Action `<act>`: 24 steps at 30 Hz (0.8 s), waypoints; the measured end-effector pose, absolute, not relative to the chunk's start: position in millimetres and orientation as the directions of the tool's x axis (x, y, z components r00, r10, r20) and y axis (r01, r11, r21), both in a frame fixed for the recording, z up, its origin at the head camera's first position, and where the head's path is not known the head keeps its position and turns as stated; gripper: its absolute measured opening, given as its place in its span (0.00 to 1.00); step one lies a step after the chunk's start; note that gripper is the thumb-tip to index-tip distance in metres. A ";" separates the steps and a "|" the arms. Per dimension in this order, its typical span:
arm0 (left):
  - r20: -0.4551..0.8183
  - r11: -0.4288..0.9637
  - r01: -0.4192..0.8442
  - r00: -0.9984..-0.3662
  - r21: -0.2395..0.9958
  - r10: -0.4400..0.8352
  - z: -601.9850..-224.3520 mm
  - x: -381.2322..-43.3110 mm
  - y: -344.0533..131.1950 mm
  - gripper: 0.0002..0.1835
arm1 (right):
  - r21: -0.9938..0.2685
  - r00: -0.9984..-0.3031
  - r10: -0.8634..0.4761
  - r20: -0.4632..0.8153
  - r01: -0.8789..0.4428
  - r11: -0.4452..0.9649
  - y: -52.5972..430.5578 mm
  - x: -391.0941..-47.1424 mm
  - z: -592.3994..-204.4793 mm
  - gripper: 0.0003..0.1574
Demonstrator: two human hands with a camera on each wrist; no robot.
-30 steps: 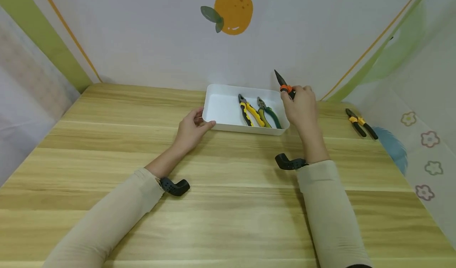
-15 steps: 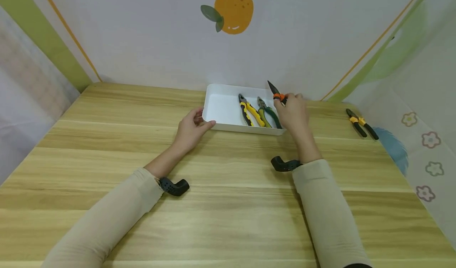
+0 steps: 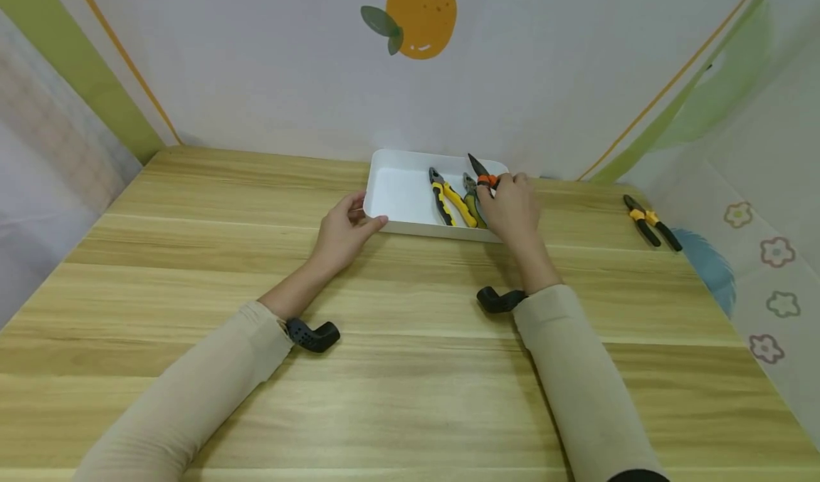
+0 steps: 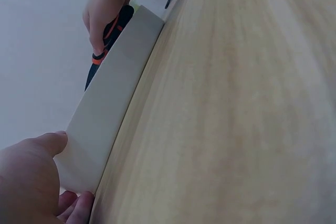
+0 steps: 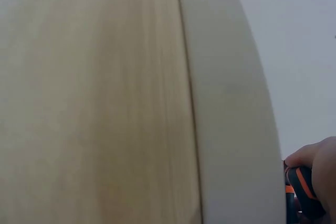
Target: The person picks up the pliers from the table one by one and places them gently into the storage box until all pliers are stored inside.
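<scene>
A shallow white tray (image 3: 398,190) stands near the back of the table. My left hand (image 3: 342,234) grips its front left corner, thumb on the front wall and fingers at the side. Over the tray's right part, my right hand (image 3: 514,208) holds long-nose pliers (image 3: 477,166) by their black and orange handles, dark tip pointing up and left. Inside the tray lie black and yellow pliers (image 3: 458,201) and, to their right, green-handled pliers (image 3: 471,204), partly hidden by my right hand. In the right wrist view only the handles (image 5: 303,184) of the held pliers show.
More pliers (image 3: 652,218), with yellow and black handles, lie on the wooden table (image 3: 410,396) near its right edge. A white wall covering (image 3: 275,76) with a printed orange rises right behind the tray.
My right hand has moved left and down with the long-nose pliers, from beyond the tray's right end to inside its rim. The left hand and tray stay in place.
</scene>
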State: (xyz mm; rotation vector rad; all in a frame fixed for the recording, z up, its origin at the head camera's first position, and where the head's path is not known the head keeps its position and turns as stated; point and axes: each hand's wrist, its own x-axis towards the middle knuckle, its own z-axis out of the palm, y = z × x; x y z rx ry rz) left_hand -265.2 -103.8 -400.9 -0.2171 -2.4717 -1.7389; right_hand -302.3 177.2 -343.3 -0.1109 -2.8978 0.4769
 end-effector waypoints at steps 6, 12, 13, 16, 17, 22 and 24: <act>0.168 0.338 0.175 -0.985 0.925 0.049 -401.0 -265.5 -104.4 0.37 | -0.293 -0.982 0.101 0.161 0.050 0.955 172.8 -304.4 -347.5 0.36; 0.165 0.342 0.171 -0.985 0.924 0.047 -401.2 -265.3 -104.4 0.38 | -0.308 -0.982 0.101 0.161 0.047 0.950 171.9 -307.1 -351.2 0.35; 0.166 0.343 0.172 -0.985 0.923 0.047 -400.8 -265.3 -104.0 0.38 | -0.305 -0.982 0.100 0.159 0.048 0.951 172.0 -307.8 -351.7 0.35; 0.166 0.346 0.172 -0.985 0.922 0.046 -400.0 -265.1 -104.1 0.38 | -0.288 -0.985 0.095 0.141 0.051 0.956 170.8 -310.2 -352.6 0.35; 0.164 0.349 0.170 -0.985 0.922 0.045 -399.8 -264.9 -104.2 0.38 | -0.281 -0.987 0.093 0.134 0.053 0.958 170.0 -311.3 -353.1 0.34; 0.156 0.358 0.162 -0.987 0.920 0.045 -400.2 -265.0 -104.1 0.38 | -0.260 -0.990 0.097 0.101 0.067 0.963 167.8 -313.6 -355.7 0.34; 0.157 0.361 0.163 -0.987 0.918 0.048 -400.4 -265.5 -103.2 0.38 | -0.257 -0.990 0.098 0.098 0.070 0.964 168.9 -313.4 -356.8 0.34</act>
